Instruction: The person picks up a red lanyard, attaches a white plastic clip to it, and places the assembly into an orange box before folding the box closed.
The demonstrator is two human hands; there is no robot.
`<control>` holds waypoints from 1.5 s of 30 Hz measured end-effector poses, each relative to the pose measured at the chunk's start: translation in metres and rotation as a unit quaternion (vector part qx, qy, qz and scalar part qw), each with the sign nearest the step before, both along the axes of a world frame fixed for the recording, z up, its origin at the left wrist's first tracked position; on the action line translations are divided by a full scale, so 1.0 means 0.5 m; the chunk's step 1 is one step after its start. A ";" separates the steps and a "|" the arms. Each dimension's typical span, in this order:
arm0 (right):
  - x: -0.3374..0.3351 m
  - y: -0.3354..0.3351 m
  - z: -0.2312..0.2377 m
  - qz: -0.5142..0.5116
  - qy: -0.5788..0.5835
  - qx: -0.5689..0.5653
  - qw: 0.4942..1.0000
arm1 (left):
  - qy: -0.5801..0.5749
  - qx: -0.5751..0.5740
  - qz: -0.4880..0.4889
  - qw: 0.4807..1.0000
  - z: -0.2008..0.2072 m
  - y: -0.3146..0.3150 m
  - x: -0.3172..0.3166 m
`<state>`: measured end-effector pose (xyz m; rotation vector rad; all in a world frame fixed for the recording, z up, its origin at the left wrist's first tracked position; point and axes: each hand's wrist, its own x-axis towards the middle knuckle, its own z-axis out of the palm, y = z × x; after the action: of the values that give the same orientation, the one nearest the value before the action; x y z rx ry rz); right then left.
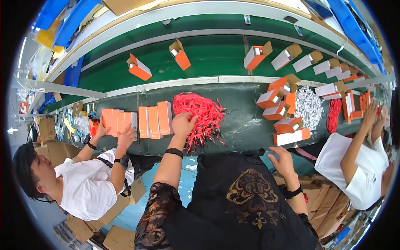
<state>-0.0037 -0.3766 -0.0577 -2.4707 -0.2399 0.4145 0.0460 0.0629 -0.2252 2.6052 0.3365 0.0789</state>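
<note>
A tangled heap of pink-red cords [198,110] with dark ends lies on the dark green work table in front of me. My left hand [183,125] is over the heap's left side, its fingers curled together on the cords. At the table's front edge, close to my body, my right hand [283,161] is held with its fingers loosely bent and apart, and I see nothing in it. Several open orange-and-white boxes [277,112] with white items inside stand ahead of my right hand. To the left of the heap, closed orange boxes [154,120] stand in a row.
Beyond the table runs a green conveyor belt [212,54] carrying more open boxes [180,56]. A silvery-white pile [308,104] and a red cord bundle [334,114] lie to the right. Co-workers sit on both sides; the left one's hands [126,137] touch orange boxes.
</note>
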 end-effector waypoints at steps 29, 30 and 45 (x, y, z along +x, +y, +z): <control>0.096 0.011 -0.021 0.170 -0.095 0.084 0.977 | -0.152 -0.362 0.059 0.918 0.526 -0.159 -0.044; 0.108 0.031 -0.005 0.205 -0.101 0.105 0.968 | -0.129 -0.467 0.055 0.873 0.552 -0.165 -0.044; 0.137 0.223 0.131 0.266 0.193 0.460 0.825 | -0.181 -0.741 -0.031 0.646 0.746 -0.312 -0.008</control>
<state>0.0646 -0.2649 0.0075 -1.3000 -0.7603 0.7911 0.0418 -0.0930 0.1477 0.8903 0.0530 0.1928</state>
